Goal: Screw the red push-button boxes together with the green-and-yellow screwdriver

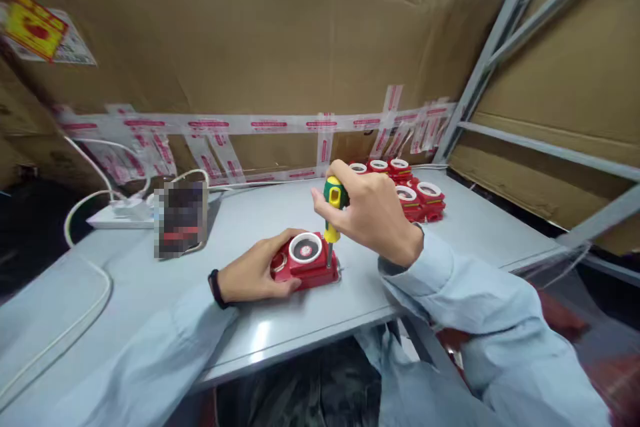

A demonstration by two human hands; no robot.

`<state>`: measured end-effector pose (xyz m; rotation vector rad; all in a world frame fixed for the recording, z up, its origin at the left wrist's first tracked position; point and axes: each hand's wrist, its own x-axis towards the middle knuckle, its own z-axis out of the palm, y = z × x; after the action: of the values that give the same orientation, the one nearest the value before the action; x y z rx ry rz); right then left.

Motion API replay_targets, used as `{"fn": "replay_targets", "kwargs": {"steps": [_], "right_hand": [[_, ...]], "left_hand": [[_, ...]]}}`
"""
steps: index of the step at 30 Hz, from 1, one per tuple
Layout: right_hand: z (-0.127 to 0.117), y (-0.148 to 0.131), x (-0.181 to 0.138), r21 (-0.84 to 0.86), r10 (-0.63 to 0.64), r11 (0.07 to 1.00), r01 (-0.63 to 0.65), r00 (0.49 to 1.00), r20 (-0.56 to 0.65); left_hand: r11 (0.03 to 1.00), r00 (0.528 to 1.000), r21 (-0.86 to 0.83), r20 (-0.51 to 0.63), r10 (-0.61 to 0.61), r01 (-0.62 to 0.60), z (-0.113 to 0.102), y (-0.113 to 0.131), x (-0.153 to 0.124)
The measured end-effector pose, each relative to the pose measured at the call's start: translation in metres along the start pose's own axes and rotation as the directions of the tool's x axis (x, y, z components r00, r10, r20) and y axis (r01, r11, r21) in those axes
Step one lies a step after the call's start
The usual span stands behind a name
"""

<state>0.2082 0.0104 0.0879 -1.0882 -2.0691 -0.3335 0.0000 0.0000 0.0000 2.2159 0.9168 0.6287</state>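
A red plastic device (pixel 311 267) with a white ring on top lies on the grey table (pixel 450 240) near its front edge. My left hand (pixel 253 273) is closed around the device's left side and rests on the table. My right hand (pixel 373 213) grips a green and yellow screwdriver (pixel 333 207) upright. The screwdriver's metal tip stands on the device's right corner.
Several more red devices (pixel 415 190) with white rings sit in a cluster at the back right. A white power strip (pixel 123 213) with cables and a blurred-out dark object (pixel 181 219) are at the back left. Taped cardboard walls and a grey metal frame (pixel 500 33) surround the table.
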Motion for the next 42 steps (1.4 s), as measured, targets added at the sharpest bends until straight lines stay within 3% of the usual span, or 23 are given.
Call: {"fn": "replay_targets", "kwargs": {"steps": [6, 11, 13, 17, 21, 28, 42], "right_hand": [[0.001, 0.003, -0.005, 0.295, 0.028, 0.955, -0.011, 0.998, -0.052], [0.025, 0.041, -0.004, 0.644, 0.217, 0.763, -0.06, 0.962, -0.168], [0.036, 0.058, -0.006, 0.71, 0.309, 0.696, -0.111, 0.938, -0.156], [0.051, 0.077, -0.017, 0.732, 0.384, 0.623, -0.275, 0.923, 0.019], [0.056, 0.084, -0.025, 0.749, 0.452, 0.497, -0.437, 0.868, 0.206], [0.059, 0.091, -0.023, 0.764, 0.515, 0.465, -0.447, 0.838, 0.177], [0.059, 0.087, -0.024, 0.776, 0.57, 0.443, -0.45, 0.809, 0.144]], "left_hand": [[1.0, 1.0, 0.027, -0.008, -0.015, 0.015, -0.003, 0.004, -0.001], [0.997, 0.997, 0.042, -0.044, -0.057, 0.059, -0.004, 0.001, -0.003], [0.996, 0.996, 0.048, -0.061, -0.072, 0.075, -0.005, 0.0, -0.004], [0.993, 0.992, 0.077, -0.094, -0.079, 0.086, -0.007, -0.005, -0.005], [0.991, 0.987, 0.1, -0.141, -0.076, 0.091, -0.012, -0.01, -0.007], [0.982, 0.97, 0.146, -0.229, -0.084, 0.12, -0.02, -0.017, -0.013], [0.981, 0.964, 0.123, -0.237, -0.117, 0.15, -0.022, -0.018, -0.014]]}}
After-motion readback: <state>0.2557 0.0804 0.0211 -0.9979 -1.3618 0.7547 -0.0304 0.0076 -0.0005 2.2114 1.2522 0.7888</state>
